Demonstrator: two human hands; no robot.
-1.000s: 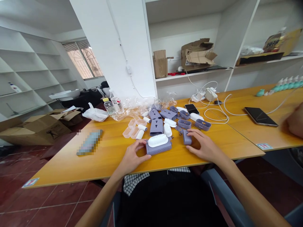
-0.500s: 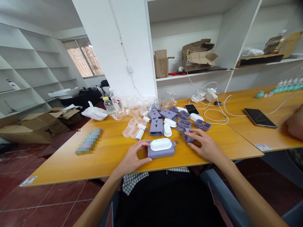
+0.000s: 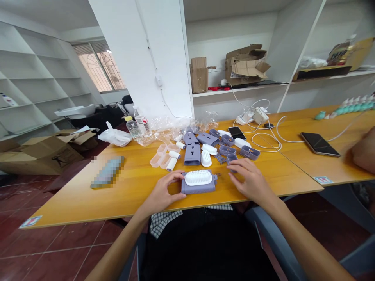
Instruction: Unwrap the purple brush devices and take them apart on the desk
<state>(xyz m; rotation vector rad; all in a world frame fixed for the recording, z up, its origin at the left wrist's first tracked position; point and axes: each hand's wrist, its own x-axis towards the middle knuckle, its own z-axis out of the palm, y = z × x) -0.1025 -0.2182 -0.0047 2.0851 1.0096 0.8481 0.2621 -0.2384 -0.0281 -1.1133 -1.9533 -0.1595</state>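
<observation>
My left hand (image 3: 162, 192) grips the left end of a purple plastic case (image 3: 199, 188) between thumb and fingers. On top of that case lies a white bristled brush head (image 3: 198, 178), bristles up. My right hand (image 3: 249, 177) has its fingers apart, just in front of a small purple box-shaped part (image 3: 231, 159); its fingertips partly cover the part, and whether they touch it is unclear. Behind the held case stand another purple case (image 3: 192, 154) with a keyhole-like slot and a white brush (image 3: 206, 159).
White rollers (image 3: 171, 164) and clear pinkish trays (image 3: 157, 160) lie left of centre. Purple oval trays (image 3: 250, 153) and a phone (image 3: 236, 133) are at the back right. Bottles (image 3: 133, 128) and clear plastic wrap stand behind. A tablet (image 3: 320, 144) and white cables (image 3: 267, 142) lie to the right.
My right hand has let go of the small purple part, which now stands slightly farther back, and its fingers have drawn toward me. My left hand still holds the case; the view shifted slightly.
</observation>
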